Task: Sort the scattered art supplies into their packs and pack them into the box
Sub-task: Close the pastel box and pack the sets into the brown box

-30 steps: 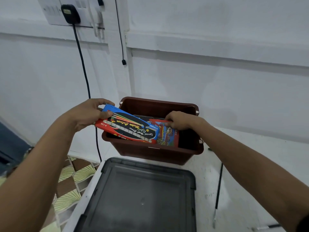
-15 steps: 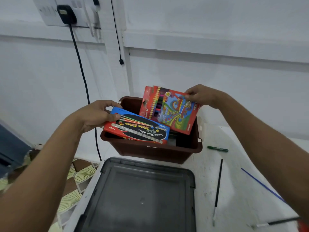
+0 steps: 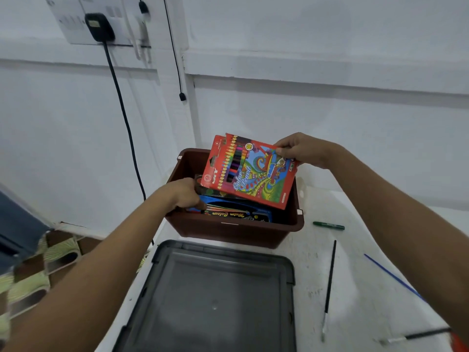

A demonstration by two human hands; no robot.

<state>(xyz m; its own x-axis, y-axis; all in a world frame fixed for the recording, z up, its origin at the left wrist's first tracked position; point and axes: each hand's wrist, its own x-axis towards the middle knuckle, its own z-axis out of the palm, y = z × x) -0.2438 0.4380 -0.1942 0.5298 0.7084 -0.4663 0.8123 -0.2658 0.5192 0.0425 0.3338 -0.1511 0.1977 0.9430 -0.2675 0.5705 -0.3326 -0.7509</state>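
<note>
At centre frame the right hand [image 3: 303,148] pinches the flat red cardboard colour-pencil pack [image 3: 250,171] by its corner; it looks light and stiff. The left hand [image 3: 186,193] grips the black-and-blue watercolour pack [image 3: 236,212] in the brown plastic box [image 3: 228,232].

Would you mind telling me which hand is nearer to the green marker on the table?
Right. The right hand holds the pencil pack above and left of the green marker; the left hand is inside the box, farther left.

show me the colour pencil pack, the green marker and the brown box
colour pencil pack [image 3: 250,174], head view, middle of its printed front
green marker [image 3: 328,226], head view, middle of its barrel
brown box [image 3: 236,233], head view, near outer wall
</note>
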